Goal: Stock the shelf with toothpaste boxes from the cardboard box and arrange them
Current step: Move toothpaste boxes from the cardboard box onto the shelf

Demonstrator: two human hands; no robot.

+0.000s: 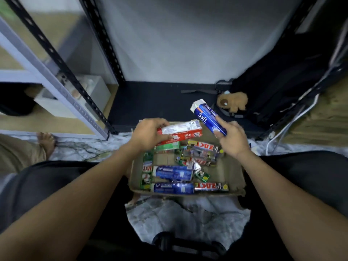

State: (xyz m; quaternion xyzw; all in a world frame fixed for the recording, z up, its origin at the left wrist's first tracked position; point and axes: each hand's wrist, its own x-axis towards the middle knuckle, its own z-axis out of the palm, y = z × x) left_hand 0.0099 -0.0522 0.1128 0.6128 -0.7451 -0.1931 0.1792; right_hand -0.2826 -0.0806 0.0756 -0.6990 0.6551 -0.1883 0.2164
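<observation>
A shallow cardboard box [234,177] lies on the floor between my knees, holding several toothpaste boxes: blue ones [173,173], red-and-silver ones [211,187] and green ones [146,172]. My left hand [148,133] grips a red-and-white toothpaste box [183,131] above the box's far edge. My right hand [232,138] holds a blue toothpaste box [208,116] tilted up and to the left, above the box's far right corner. The dark lowest shelf [160,102] of the black metal rack lies just beyond both hands.
A black rack upright [102,40] stands at the left, a grey-framed shelf [56,87] with a white box [94,91] beside it. A brown plush toy [233,102] and a black bag [278,87] sit on the right. A bare foot [46,141] rests at the left.
</observation>
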